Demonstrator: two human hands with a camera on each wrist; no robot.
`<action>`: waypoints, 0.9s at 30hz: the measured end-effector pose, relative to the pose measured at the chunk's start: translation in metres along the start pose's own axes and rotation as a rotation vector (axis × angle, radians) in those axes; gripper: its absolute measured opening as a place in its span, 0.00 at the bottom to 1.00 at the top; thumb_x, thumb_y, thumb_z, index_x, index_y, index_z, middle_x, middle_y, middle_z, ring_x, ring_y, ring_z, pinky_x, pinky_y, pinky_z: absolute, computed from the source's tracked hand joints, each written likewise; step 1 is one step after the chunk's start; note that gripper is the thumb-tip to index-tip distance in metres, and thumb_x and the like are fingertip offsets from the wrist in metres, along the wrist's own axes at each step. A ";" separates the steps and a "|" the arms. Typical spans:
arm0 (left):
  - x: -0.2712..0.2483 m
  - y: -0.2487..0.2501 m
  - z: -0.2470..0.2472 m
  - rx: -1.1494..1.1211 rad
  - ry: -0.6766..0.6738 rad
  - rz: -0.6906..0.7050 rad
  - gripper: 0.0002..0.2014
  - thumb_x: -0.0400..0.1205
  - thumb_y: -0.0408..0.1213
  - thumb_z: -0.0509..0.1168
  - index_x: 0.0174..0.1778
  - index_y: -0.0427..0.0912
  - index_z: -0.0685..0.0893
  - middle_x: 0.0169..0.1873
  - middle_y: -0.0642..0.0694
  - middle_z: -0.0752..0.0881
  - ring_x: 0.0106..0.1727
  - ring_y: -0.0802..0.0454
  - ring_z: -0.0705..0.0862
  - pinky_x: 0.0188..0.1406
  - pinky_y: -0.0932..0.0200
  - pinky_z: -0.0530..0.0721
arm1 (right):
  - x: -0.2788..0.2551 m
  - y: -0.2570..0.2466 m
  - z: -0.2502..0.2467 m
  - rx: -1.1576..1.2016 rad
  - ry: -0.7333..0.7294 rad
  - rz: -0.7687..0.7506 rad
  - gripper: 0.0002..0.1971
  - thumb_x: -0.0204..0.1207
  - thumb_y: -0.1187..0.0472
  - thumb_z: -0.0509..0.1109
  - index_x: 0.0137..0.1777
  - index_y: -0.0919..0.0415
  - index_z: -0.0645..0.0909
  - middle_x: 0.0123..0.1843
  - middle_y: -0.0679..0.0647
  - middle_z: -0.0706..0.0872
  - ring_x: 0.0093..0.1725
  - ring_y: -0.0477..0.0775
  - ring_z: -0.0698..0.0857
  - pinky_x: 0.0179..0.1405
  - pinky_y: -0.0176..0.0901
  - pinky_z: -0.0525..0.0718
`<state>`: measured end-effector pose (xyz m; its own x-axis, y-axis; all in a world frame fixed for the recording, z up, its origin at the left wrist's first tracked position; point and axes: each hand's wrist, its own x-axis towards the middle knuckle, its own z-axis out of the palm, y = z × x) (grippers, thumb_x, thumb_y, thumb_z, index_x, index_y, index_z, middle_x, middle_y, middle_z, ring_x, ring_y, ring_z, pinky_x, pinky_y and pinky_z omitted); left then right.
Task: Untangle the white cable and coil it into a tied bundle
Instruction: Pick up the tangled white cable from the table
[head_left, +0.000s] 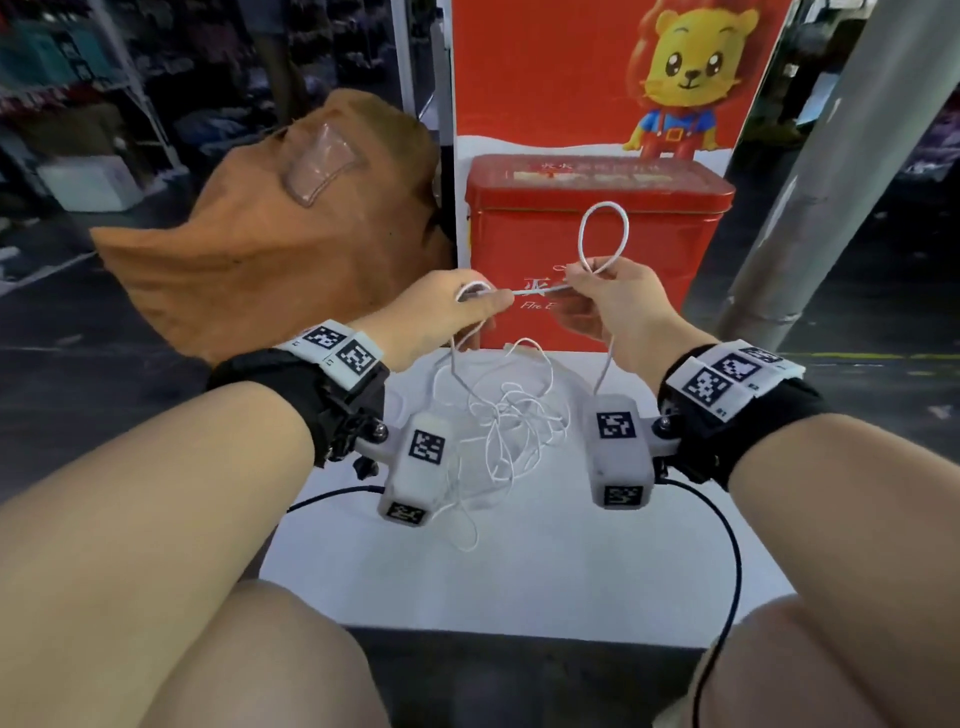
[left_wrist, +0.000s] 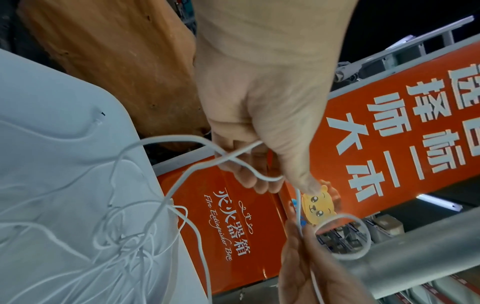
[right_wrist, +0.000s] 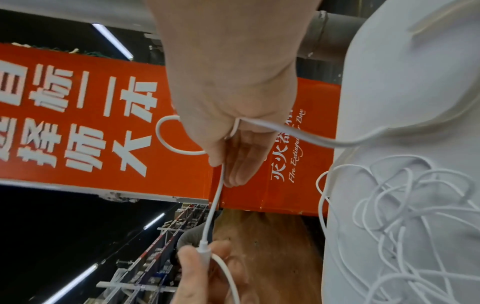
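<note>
A thin white cable (head_left: 511, 415) lies in a loose tangle on the white table (head_left: 519, 571), also seen as a heap of cable (right_wrist: 410, 205) in the right wrist view. My left hand (head_left: 467, 306) pinches the cable near its connector end (right_wrist: 203, 250), a small loop curling over the fingers. My right hand (head_left: 602, 296) pinches the same cable a short way along; a taut stretch of cable (head_left: 540, 290) runs between both hands. Above the right hand stands an upright loop (head_left: 602, 236). Strands hang from both hands down to the tangle (left_wrist: 124, 240).
A red fire extinguisher box (head_left: 597, 228) stands just behind the hands, under a red poster (head_left: 597, 67). A brown cloth bag (head_left: 270, 223) sits at the left. A grey pillar (head_left: 831, 171) rises at the right. Black cords (head_left: 727, 545) trail from the wrist cameras.
</note>
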<state>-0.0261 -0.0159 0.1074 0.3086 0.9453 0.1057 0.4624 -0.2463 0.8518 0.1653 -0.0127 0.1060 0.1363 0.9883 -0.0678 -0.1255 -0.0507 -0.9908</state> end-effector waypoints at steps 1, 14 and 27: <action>0.001 -0.001 0.000 -0.008 -0.006 -0.020 0.15 0.86 0.46 0.61 0.49 0.35 0.83 0.33 0.46 0.83 0.26 0.58 0.80 0.27 0.67 0.78 | -0.001 0.000 -0.004 0.010 0.011 0.001 0.03 0.81 0.67 0.67 0.45 0.62 0.78 0.30 0.56 0.89 0.26 0.49 0.86 0.31 0.43 0.89; 0.008 0.014 0.026 0.168 -0.235 -0.043 0.15 0.85 0.46 0.62 0.40 0.40 0.82 0.27 0.49 0.81 0.24 0.63 0.80 0.30 0.70 0.80 | -0.015 0.010 0.002 -0.243 0.047 -0.138 0.09 0.77 0.60 0.73 0.43 0.63 0.76 0.30 0.56 0.84 0.16 0.45 0.72 0.15 0.34 0.72; 0.005 -0.005 -0.017 -0.461 0.469 -0.208 0.14 0.89 0.35 0.50 0.39 0.43 0.73 0.21 0.51 0.64 0.15 0.61 0.59 0.14 0.67 0.58 | 0.008 0.009 -0.023 -0.383 0.369 -0.165 0.13 0.84 0.54 0.58 0.49 0.61 0.79 0.29 0.48 0.73 0.28 0.48 0.70 0.28 0.43 0.71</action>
<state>-0.0412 -0.0067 0.1123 -0.1889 0.9812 0.0390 0.0398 -0.0320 0.9987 0.1874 -0.0086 0.0943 0.4676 0.8753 0.1235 0.2832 -0.0159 -0.9589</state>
